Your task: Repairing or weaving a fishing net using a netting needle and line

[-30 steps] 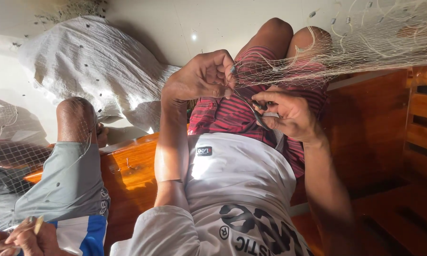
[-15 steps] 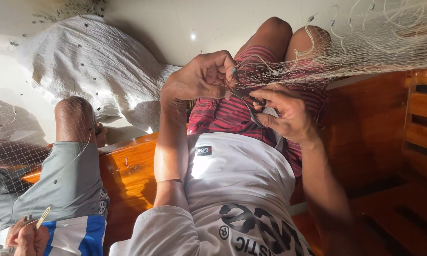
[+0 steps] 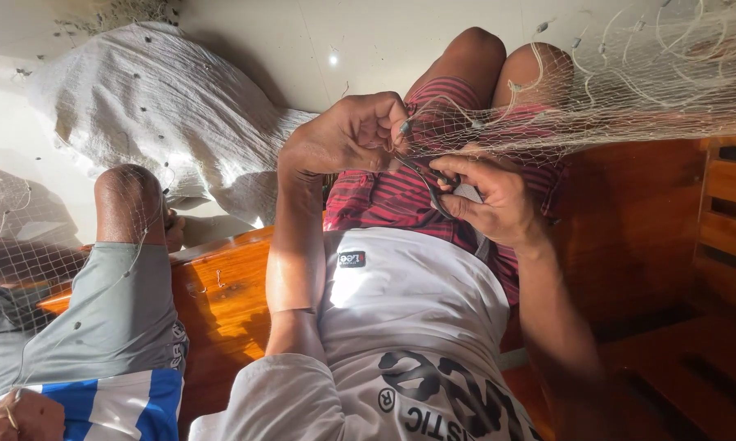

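A pale fishing net (image 3: pixel 629 90) stretches from the upper right across my lap and red striped shorts (image 3: pixel 384 200). My left hand (image 3: pixel 347 139) pinches the net's meshes between fingers and thumb near my knee. My right hand (image 3: pixel 486 196) sits just right of it and below, holding a thin dark tool (image 3: pixel 425 178) whose tip points into the net beside the left fingers. Both hands are close together, almost touching. I cannot tell exactly what kind of tool it is.
A heaped pile of white net (image 3: pixel 139 106) lies at the upper left on a pale floor. Another person in grey shorts (image 3: pixel 98 327) sits at the left on a wooden bench (image 3: pixel 221 302), their hand (image 3: pixel 25 416) at the bottom-left corner. Wooden slats (image 3: pixel 731 204) stand at the right.
My hands stay on the net with only small finger movement. The other person's hand at the lower left has dropped toward the frame's corner.
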